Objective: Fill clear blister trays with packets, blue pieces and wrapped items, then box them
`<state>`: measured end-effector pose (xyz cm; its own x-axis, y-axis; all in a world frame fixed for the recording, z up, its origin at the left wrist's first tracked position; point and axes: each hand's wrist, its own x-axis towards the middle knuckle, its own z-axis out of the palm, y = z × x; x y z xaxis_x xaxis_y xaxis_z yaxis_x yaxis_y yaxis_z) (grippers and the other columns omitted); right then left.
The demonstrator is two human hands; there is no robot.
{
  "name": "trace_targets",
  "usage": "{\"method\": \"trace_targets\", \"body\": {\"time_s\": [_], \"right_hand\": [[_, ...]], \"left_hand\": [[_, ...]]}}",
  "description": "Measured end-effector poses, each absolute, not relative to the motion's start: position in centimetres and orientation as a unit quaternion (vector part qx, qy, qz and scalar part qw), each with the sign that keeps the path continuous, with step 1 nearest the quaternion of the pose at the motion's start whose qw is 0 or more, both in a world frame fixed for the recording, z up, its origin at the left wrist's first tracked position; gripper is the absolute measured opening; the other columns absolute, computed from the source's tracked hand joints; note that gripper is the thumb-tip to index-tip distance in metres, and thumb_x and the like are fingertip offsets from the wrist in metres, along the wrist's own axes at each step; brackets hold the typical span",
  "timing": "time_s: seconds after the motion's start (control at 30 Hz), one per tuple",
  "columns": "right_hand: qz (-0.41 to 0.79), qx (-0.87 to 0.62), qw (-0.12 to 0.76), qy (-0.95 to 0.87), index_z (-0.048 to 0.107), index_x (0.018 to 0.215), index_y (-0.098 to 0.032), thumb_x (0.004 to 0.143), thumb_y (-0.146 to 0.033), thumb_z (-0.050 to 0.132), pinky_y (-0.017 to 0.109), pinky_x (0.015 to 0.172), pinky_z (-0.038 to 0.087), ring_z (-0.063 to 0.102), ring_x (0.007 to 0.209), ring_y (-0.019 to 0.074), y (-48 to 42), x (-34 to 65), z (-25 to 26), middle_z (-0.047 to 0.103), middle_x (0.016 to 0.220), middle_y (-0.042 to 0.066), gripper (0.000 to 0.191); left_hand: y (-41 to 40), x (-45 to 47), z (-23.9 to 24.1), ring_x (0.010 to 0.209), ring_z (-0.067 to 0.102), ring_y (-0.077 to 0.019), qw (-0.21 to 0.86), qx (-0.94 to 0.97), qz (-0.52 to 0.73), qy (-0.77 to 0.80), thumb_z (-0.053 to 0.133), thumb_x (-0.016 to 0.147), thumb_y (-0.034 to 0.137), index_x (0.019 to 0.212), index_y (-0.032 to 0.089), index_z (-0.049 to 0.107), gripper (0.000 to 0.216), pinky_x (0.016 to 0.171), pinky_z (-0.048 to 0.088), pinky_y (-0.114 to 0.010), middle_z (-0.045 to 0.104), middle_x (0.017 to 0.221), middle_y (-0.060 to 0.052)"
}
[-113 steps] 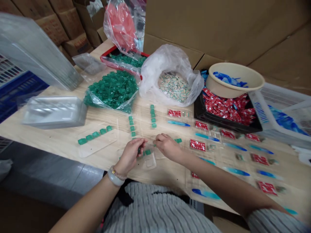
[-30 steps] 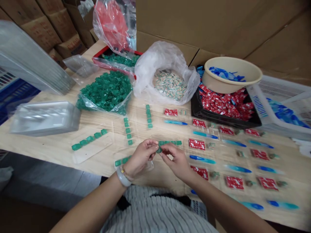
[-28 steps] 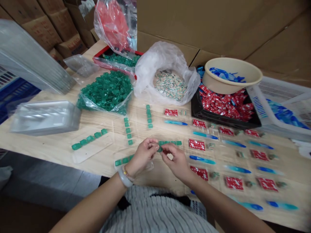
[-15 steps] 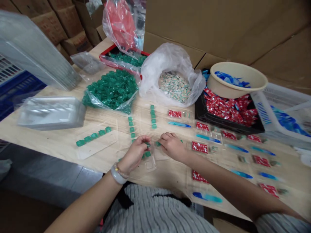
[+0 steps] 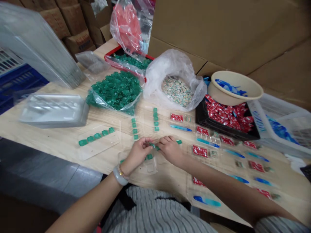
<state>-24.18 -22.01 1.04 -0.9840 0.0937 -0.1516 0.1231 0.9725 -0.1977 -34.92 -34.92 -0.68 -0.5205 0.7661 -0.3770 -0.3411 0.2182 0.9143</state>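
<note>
My left hand (image 5: 139,151), with a pale bangle at the wrist, pinches a small green plastic piece (image 5: 152,145) between thumb and forefinger. Close beside it, my right hand (image 5: 171,150) has its fingers curled down on another green piece, mostly hidden. Below the left hand lies a clear plastic tray (image 5: 151,169) with green pieces in a row, partly covered by that hand. One more green piece (image 5: 179,142) shows just past the right hand's knuckles. Further clear trays hold green rows: one tilted at left (image 5: 97,136), two upright rows (image 5: 155,119) beyond my hands.
A heap of green pieces (image 5: 115,89) and a white bag of small printed pieces (image 5: 177,92) stand behind. At right are filled trays with red packets (image 5: 200,150) and blue pens, a black bin (image 5: 202,117), and a cream basin (image 5: 235,98). Stacked clear trays (image 5: 54,118) sit left.
My two hands have come closer together, the left moving toward the right with its green piece. The whole view has shifted slightly.
</note>
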Motion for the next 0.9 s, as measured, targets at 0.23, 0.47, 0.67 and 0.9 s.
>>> {"method": "trace_targets", "body": {"time_s": [0.23, 0.47, 0.67, 0.9], "right_hand": [[-0.685, 0.235, 0.016, 0.689, 0.058, 0.078, -0.016, 0.075, -0.036, 0.055, 0.028, 0.060, 0.044, 0.052, 0.057, 0.0105, -23.6, -28.3, 2.4, 0.056, 0.062, -0.001, 0.021], [-0.851, 0.163, 0.199, 0.458, 0.048, 0.072, -0.017, 0.064, -0.024, 0.066, 0.025, 0.058, 0.045, 0.054, 0.062, 0.0092, -26.8, -39.0, 4.6, 0.056, 0.069, -0.001, 0.020], [-0.772, 0.030, 0.048, 0.633, 0.054, 0.079, -0.018, 0.068, -0.029, 0.062, 0.024, 0.058, 0.046, 0.054, 0.064, 0.0090, -31.0, -46.9, 6.0, 0.058, 0.079, 0.000, 0.017], [-0.581, -0.056, -0.071, 0.809, 0.062, 0.087, -0.018, 0.072, -0.021, 0.057, 0.029, 0.068, 0.046, 0.055, 0.070, 0.0121, -33.4, -53.5, 5.3, 0.058, 0.079, 0.003, 0.016]], "left_hand": [[-37.0, -37.1, 1.3, 0.086, 0.055, -0.0147, 0.327, 0.251, 0.635, 0.654, 0.053, 0.072, 0.014, 0.110, 0.018, 0.053, 0.038, 0.077, 0.044, -0.027, 0.058, 0.103, -0.007], [-40.9, -44.4, 3.4, 0.080, 0.052, -0.0119, 0.255, 0.180, 0.711, 0.631, 0.060, 0.068, 0.016, 0.106, 0.018, 0.053, 0.038, 0.073, 0.044, -0.025, 0.056, 0.096, -0.005], [-44.3, -49.8, 5.2, 0.072, 0.053, -0.0083, 0.295, 0.017, 0.822, 0.488, 0.065, 0.063, 0.017, 0.095, 0.016, 0.053, 0.034, 0.066, 0.044, -0.021, 0.057, 0.085, -0.001], [-47.5, -55.1, 5.4, 0.065, 0.053, -0.0077, 0.180, -0.026, 0.819, 0.545, 0.062, 0.064, 0.018, 0.091, 0.015, 0.054, 0.028, 0.065, 0.045, -0.023, 0.055, 0.082, 0.000]]}}
